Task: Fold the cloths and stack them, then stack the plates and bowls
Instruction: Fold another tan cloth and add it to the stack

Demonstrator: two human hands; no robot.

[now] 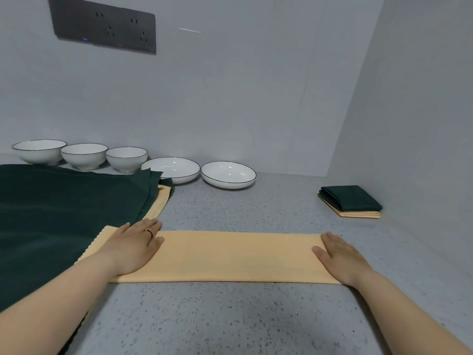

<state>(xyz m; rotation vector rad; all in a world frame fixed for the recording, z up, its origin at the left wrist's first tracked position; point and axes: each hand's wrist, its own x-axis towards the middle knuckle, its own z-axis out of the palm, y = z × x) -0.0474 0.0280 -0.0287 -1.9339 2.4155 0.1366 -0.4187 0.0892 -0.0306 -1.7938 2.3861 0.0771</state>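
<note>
The limp orange cloth (pixel 230 254), pressed to the surface (pixel 230 319) under the released left grip (pixel 133 248) and right grip (pixel 340 260), is judged light and best pinched at its corners

1. Bare worktop (pixel 243 208) lies open between the yellow cloth (pixel 230 254) and the plates (pixel 227 174).
2. The bowls (pixel 84 156) and plates block the back wall.
3. A spread green cloth (pixel 64 208) covers the left; a folded stack (pixel 350 201) sits far right.

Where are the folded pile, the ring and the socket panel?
folded pile (pixel 352 198): head view, on its dark green top cloth.
ring (pixel 149 233): head view, middle of its band.
socket panel (pixel 102 26): head view, on its dark face.
</note>
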